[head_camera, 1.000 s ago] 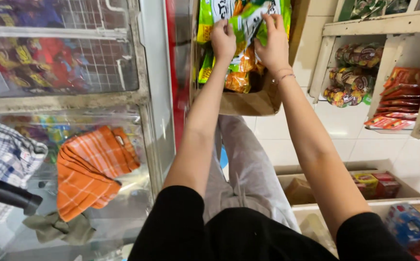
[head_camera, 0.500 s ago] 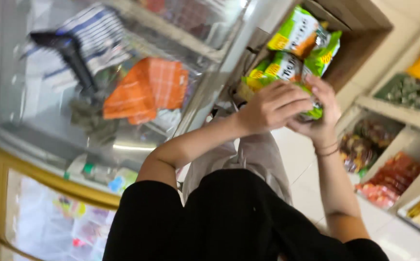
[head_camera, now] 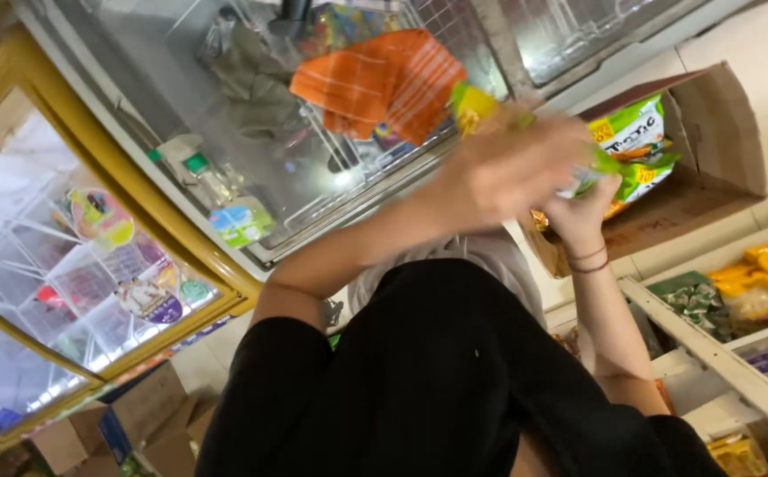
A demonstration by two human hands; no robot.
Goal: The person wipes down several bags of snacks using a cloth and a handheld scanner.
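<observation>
Glass-topped chest freezer (head_camera: 251, 168) sits at far left, an orange striped cloth (head_camera: 384, 79) on its lid. Your left hand (head_camera: 512, 163) is blurred, so its grip can't be told. Your right hand (head_camera: 578, 212) pinches the green-and-yellow crinkly snack packets (head_camera: 635, 141) above the brown cardboard box (head_camera: 711, 132). They look light, puffy and slippery; take them by the sealed edges, never the middle.

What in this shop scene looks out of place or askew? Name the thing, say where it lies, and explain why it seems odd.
An orange striped cloth lies crumpled on the glass lid of the chest freezer, beside a grey rag: cloths sit oddly on a display lid. The cardboard box of green snack packets, where both hands work, has its flaps splayed open.
</observation>
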